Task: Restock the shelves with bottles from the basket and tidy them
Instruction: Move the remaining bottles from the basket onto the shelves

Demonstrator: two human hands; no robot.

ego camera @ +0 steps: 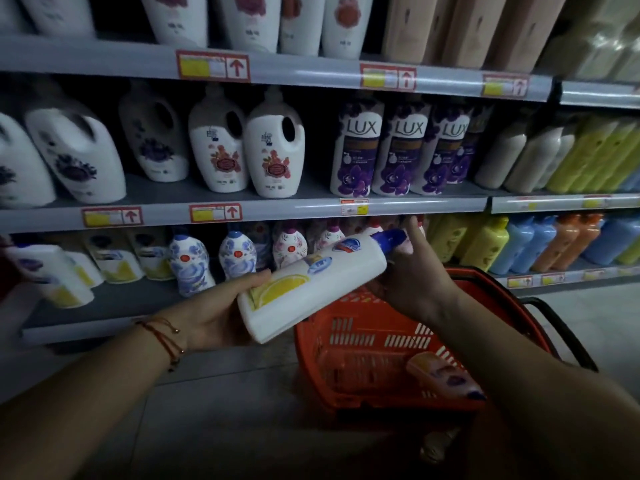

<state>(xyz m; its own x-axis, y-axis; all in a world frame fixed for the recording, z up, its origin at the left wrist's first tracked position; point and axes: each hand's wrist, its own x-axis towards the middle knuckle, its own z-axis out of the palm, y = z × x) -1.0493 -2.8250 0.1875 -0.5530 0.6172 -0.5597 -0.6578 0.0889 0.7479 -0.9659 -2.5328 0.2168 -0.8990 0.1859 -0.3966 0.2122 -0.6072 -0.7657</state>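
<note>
Both hands were on one white bottle [311, 289], lemon print and blue cap, held tilted over the red basket [363, 344] with the cap end up and to the right. Left hand [221, 313] cradled the base, fingers wrapped round the bottom end, red string bracelet on that wrist. Right hand [412, 271] gripped the neck just under the cap. The bottle was in the air in front of the lowest shelf [114, 313], touching no shelf.

The basket sat low right, near the person, with its black handle [561, 334] folded off to the right. One orange-pink bottle [446, 375] lay on its side inside it, against the near right wall.

On the lowest shelf, matching white lemon-print bottles [52, 275] stood at far left, blue-and-white floral bottles [190, 265] right of them, with a bare stretch of shelf in front. On the middle shelf were white jug bottles [273, 147] on the left and purple LUX bottles [356, 147] on the right.
</note>
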